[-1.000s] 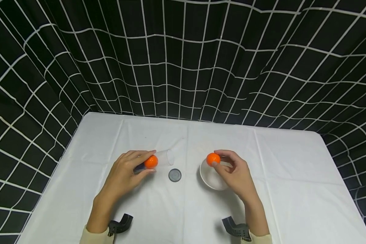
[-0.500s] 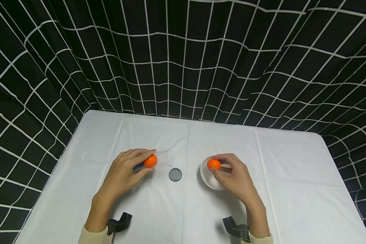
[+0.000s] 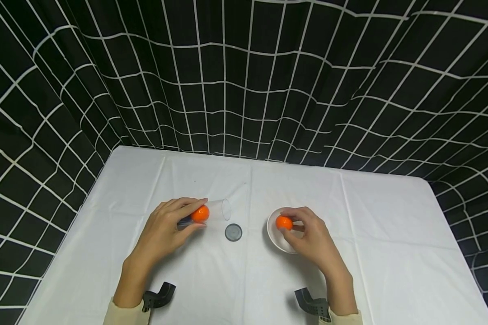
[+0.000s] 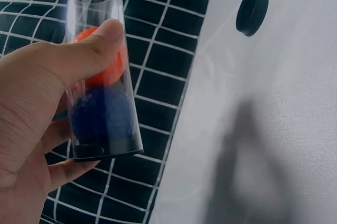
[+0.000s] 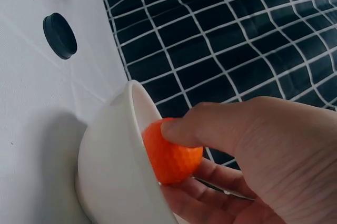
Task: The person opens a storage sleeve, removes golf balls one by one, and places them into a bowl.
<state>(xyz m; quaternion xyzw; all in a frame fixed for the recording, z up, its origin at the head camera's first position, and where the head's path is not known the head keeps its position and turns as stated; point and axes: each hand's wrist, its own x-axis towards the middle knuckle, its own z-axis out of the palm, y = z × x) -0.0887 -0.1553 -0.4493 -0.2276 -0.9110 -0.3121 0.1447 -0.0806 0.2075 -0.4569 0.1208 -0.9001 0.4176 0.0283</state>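
Tube (image 3: pixel 218 211), balls (image 3: pixel 200 214) inside, left; bowl (image 3: pixel 276 238) right; lid (image 3: pixel 233 232) between.

You can read no text, label, brand, number or sign in any of your three views.

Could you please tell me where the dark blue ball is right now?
In the left half of the left wrist view, the dark blue ball sits inside the clear tube, between an orange ball above it and the tube's dark end below.
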